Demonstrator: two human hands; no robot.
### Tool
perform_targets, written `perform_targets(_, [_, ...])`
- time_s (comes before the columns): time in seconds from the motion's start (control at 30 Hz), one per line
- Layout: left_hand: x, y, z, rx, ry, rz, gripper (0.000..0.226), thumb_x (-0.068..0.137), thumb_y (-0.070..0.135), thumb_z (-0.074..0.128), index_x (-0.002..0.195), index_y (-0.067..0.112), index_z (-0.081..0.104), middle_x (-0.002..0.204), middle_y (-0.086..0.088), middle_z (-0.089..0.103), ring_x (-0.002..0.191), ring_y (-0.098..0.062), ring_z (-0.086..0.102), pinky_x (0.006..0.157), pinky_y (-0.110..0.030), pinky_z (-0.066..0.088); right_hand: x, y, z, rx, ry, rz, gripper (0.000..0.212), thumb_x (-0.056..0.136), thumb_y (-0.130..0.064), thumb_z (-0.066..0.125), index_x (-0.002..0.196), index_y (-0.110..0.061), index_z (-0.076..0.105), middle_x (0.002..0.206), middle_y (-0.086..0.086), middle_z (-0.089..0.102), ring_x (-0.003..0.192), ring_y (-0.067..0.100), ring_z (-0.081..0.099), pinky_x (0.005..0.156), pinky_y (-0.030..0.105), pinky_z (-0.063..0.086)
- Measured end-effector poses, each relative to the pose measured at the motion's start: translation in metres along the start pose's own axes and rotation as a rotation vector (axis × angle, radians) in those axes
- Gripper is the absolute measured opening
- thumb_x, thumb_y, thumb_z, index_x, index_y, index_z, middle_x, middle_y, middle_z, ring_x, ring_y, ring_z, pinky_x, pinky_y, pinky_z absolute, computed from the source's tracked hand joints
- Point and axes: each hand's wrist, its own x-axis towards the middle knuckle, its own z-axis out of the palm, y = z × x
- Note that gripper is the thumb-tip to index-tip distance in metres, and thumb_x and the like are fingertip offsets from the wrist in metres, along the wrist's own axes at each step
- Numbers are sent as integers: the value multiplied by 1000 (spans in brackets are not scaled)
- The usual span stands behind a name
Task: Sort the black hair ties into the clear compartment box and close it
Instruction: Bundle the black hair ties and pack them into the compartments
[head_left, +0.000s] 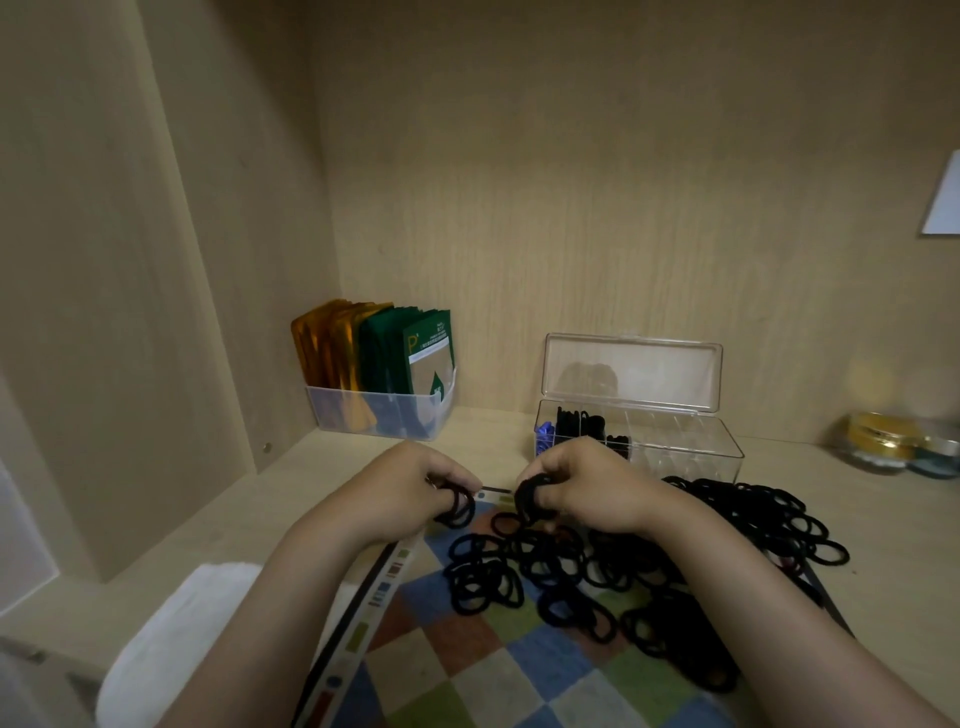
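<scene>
A big heap of black hair ties (639, 566) lies on a checkered cloth (467, 660) on the shelf. My left hand (410, 488) holds a few black hair ties (457, 506) looped over its curled fingers. My right hand (587, 486) grips a bundle of black hair ties (530, 496) just above the heap. Behind my hands stands the clear compartment box (675, 447) with its lid (631, 371) raised. Some black ties and a blue item fill its left compartments; the right ones look bare.
A clear bin of orange and green packets (379, 364) stands at the back left corner. Small round tins (898, 447) sit at the far right. A white cloth (171, 623) lies at the lower left. Wooden cabinet walls close in the left and back.
</scene>
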Motion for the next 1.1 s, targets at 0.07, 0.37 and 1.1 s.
perform_targets(0.07, [0, -2, 11, 98, -96, 10, 30, 87, 10, 68, 106, 31, 77, 101, 12, 74, 90, -2, 68, 81, -16, 54, 0, -3, 3, -211, -100, -47, 26, 91, -10, 62, 102, -26, 78, 96, -3, 77, 86, 12, 72, 84, 31, 59])
perform_targets(0.37, [7, -12, 32, 262, -135, 56, 33, 85, 4, 64, 105, 27, 77, 92, 13, 62, 88, -5, 59, 82, -17, 45, 7, -6, 19, -665, -76, -105, 24, 82, -17, 67, 103, -25, 77, 100, 1, 70, 95, 20, 65, 83, 35, 56])
perform_targets(1.1, [57, 19, 62, -550, 3, -172, 8, 92, 12, 65, 91, 13, 73, 94, -10, 74, 79, -16, 69, 67, -27, 59, 3, 21, -8, 446, 1, 47, 13, 94, -8, 61, 90, -4, 73, 74, 14, 68, 51, 18, 60, 42, 22, 36])
